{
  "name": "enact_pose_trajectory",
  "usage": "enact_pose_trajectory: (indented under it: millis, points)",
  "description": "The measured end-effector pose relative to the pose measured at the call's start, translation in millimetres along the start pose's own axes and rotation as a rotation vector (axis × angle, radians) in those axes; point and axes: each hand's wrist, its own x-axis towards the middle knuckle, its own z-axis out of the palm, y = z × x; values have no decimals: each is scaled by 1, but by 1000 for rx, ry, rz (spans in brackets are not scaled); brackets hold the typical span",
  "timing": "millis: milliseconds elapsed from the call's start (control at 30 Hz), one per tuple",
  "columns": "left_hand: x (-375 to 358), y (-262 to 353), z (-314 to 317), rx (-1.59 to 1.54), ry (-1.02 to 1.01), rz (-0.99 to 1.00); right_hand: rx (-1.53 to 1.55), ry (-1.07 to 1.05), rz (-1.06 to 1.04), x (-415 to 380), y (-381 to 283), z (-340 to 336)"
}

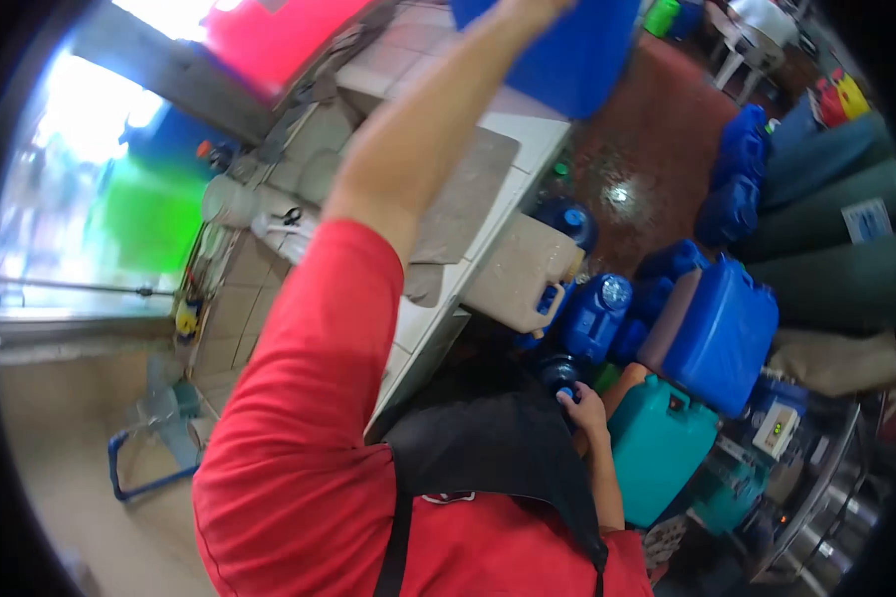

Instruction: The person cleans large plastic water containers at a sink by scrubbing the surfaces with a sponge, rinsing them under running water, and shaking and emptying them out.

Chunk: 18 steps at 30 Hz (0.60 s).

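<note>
My left arm in a red sleeve stretches up to the top edge of the head view, where my left hand (540,8) is mostly cut off. It overlaps a large blue plastic container (582,65), and its fingers are hidden. Low down beside my black apron (478,428), my right hand (589,410) has its fingers closed around the blue cap (566,392) of a dark round water jug (560,370). Right next to that hand stands a teal jerrycan (662,448).
A tiled counter (530,139) runs diagonally on the left. Beside it are a beige jerrycan (523,271) and a blue water container (597,318). A big blue jerrycan (722,333) stands to the right. The red floor (657,129) looks wet. Blue jugs (742,149) line the far side.
</note>
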Motion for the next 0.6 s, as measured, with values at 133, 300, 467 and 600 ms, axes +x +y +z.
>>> enact_pose_trajectory:
  millis: [133,300,467,600]
  points:
    - [-174,1,-107,27,-262,111,5,149,-254,31,-54,-34]
    - [-316,-15,-238,446,-655,-222,-75,571,-689,76,-194,-106]
    - [-340,-42,-299,678,-839,-333,-297,657,-1003,124,-335,-136]
    - [-342,-66,-319,663,-853,-191,-387,564,-940,202,-374,-73]
